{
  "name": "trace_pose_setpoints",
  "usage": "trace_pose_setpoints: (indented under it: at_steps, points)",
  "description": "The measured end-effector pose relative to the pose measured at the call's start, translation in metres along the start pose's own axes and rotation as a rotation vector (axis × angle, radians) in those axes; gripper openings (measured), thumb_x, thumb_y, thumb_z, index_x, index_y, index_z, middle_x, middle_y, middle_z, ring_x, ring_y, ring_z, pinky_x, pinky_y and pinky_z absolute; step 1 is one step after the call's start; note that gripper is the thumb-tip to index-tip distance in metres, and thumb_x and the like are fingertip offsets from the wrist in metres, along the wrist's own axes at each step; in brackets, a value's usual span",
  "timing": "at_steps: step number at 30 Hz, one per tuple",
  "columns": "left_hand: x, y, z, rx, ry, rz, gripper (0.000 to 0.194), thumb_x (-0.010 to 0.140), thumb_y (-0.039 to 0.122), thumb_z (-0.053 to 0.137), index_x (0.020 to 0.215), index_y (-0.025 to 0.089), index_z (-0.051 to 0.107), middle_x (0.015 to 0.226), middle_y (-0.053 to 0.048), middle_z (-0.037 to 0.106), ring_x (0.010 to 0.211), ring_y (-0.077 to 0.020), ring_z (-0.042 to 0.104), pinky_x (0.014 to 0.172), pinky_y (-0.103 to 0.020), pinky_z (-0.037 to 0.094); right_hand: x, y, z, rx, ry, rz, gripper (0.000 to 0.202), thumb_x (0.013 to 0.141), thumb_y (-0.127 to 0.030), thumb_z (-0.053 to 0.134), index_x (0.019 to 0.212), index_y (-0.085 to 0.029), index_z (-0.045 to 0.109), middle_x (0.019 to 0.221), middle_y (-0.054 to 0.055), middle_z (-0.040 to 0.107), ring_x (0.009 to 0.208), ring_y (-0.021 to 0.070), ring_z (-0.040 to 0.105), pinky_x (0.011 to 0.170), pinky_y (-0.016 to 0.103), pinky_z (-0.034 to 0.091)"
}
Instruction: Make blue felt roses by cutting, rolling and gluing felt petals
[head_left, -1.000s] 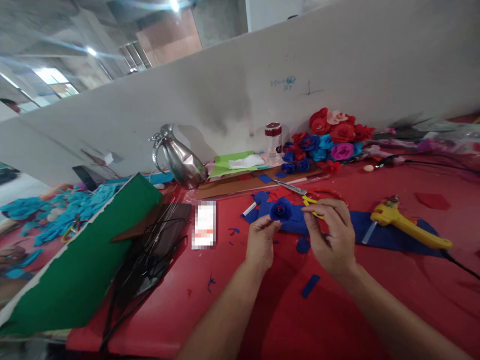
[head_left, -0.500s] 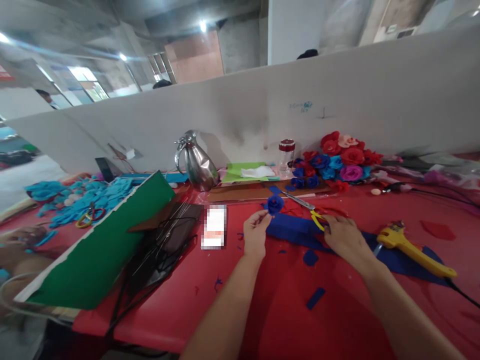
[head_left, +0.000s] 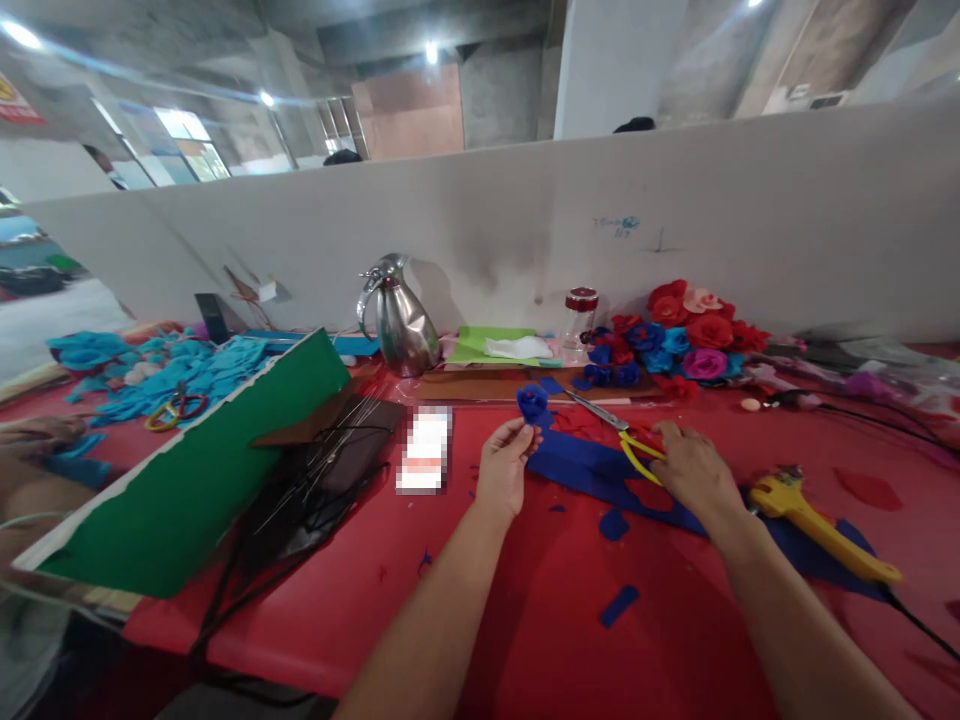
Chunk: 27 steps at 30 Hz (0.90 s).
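My left hand (head_left: pixel 504 465) is closed, thumb and fingers pinching the base of a small blue crepe-paper flower (head_left: pixel 532 402), which stands upright above the fingertips. My right hand (head_left: pixel 694 470) has its fingers curled at the yellow handles of the scissors (head_left: pixel 624 432). The scissors' blades point up and left, slightly apart from the flower. Beneath the scissors runs a long blue crepe-paper strip (head_left: pixel 577 460), with red paper scraps around it. Small blue paper pieces (head_left: pixel 613 525) lie in front.
A yellow glue gun (head_left: pixel 821 525) rests at the right, its cord trailing off. Farther back are finished paper flowers (head_left: pixel 697 330), a glass jar (head_left: pixel 577 325) and a steel jug (head_left: pixel 401 320). Left are a phone (head_left: pixel 424 450), wires and a green board (head_left: pixel 195 480); another person's hand (head_left: pixel 41 440) shows beyond.
My left hand has shifted a little left with the flower. My right hand has drawn back slightly, so more of the yellow scissors handle shows. The view has tilted slightly.
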<state>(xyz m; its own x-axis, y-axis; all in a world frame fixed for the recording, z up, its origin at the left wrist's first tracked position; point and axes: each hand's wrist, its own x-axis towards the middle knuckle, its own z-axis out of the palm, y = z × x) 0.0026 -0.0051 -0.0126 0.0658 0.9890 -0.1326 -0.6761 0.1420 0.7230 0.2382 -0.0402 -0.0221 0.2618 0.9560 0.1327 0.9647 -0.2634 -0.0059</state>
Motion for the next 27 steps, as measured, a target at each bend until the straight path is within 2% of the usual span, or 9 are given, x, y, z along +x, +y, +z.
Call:
trace_pose_setpoints:
  at_steps: [4, 11, 15, 18, 20, 22, 25, 27]
  points:
    - [-0.002, -0.003, 0.000, 0.091, -0.028, 0.067, 0.030, 0.044, 0.027, 0.090, 0.066, 0.017, 0.073, 0.067, -0.001, 0.072, 0.066, -0.0112, 0.063, 0.071, -0.025, 0.047, 0.002, 0.000, 0.000, 0.008, 0.063, 0.006, 0.043, 0.081, -0.011, 0.048, 0.123, -0.011, 0.054, 0.107, 0.019, 0.067, 0.102, 0.0309, 0.061, 0.080, 0.035, 0.044]
    - [-0.004, -0.003, -0.003, 0.220, -0.076, 0.164, 0.021, 0.052, 0.027, 0.086, 0.068, 0.018, 0.076, 0.070, 0.000, 0.071, 0.067, -0.0113, 0.058, 0.070, -0.025, 0.044, 0.014, 0.009, 0.016, 0.049, 0.012, -0.005, 0.040, 0.080, -0.013, 0.053, 0.120, -0.011, 0.057, 0.101, 0.017, 0.068, 0.095, 0.0284, 0.064, 0.084, 0.035, 0.044]
    - [-0.005, -0.001, -0.002, 0.261, -0.008, 0.205, 0.020, 0.056, 0.028, 0.084, 0.070, 0.018, 0.075, 0.070, 0.000, 0.070, 0.067, -0.0116, 0.058, 0.070, -0.025, 0.044, 0.007, 0.001, -0.002, 0.041, 0.040, 0.002, 0.047, 0.080, -0.009, 0.050, 0.126, -0.011, 0.054, 0.103, 0.018, 0.067, 0.095, 0.0284, 0.065, 0.078, 0.034, 0.046]
    - [-0.005, 0.001, -0.001, 0.254, 0.034, 0.231, 0.019, 0.057, 0.028, 0.083, 0.070, 0.018, 0.074, 0.069, 0.000, 0.069, 0.068, -0.0115, 0.059, 0.071, -0.024, 0.046, -0.004, -0.004, -0.020, 0.067, 0.106, 0.033, 0.056, 0.081, -0.009, 0.046, 0.136, -0.016, 0.050, 0.108, 0.018, 0.066, 0.095, 0.0309, 0.064, 0.074, 0.037, 0.047]
    - [-0.006, 0.001, 0.000, 0.235, 0.051, 0.230, 0.020, 0.057, 0.029, 0.084, 0.070, 0.017, 0.073, 0.069, 0.000, 0.070, 0.068, -0.0114, 0.060, 0.071, -0.024, 0.046, -0.010, -0.006, -0.029, 0.229, 0.117, 0.100, 0.057, 0.082, -0.014, 0.048, 0.139, -0.019, 0.049, 0.111, 0.017, 0.066, 0.092, 0.0310, 0.064, 0.071, 0.038, 0.048]
    - [-0.007, 0.002, 0.001, 0.207, 0.072, 0.209, 0.022, 0.055, 0.029, 0.085, 0.069, 0.017, 0.073, 0.069, 0.000, 0.070, 0.067, -0.0113, 0.060, 0.070, -0.024, 0.046, -0.017, -0.009, -0.034, 0.568, 0.080, 0.135, 0.059, 0.081, -0.022, 0.053, 0.140, -0.023, 0.049, 0.107, 0.012, 0.068, 0.087, 0.0281, 0.065, 0.070, 0.037, 0.050]
    - [-0.009, 0.004, 0.003, 0.150, 0.101, 0.164, 0.028, 0.051, 0.030, 0.088, 0.071, 0.017, 0.073, 0.068, 0.000, 0.070, 0.064, -0.0108, 0.061, 0.067, -0.023, 0.046, -0.030, -0.019, -0.037, 1.233, -0.112, 0.087, 0.069, 0.076, -0.042, 0.068, 0.140, -0.029, 0.047, 0.092, 0.003, 0.066, 0.076, 0.0210, 0.063, 0.067, 0.032, 0.052]
    - [-0.012, 0.007, 0.005, 0.128, 0.101, 0.153, 0.029, 0.051, 0.031, 0.088, 0.072, 0.017, 0.073, 0.069, -0.001, 0.071, 0.064, -0.0108, 0.061, 0.065, -0.023, 0.047, -0.042, -0.031, -0.041, 1.510, -0.261, 0.070, 0.073, 0.068, -0.056, 0.074, 0.134, -0.031, 0.052, 0.082, 0.000, 0.061, 0.067, 0.0174, 0.058, 0.063, 0.031, 0.051]
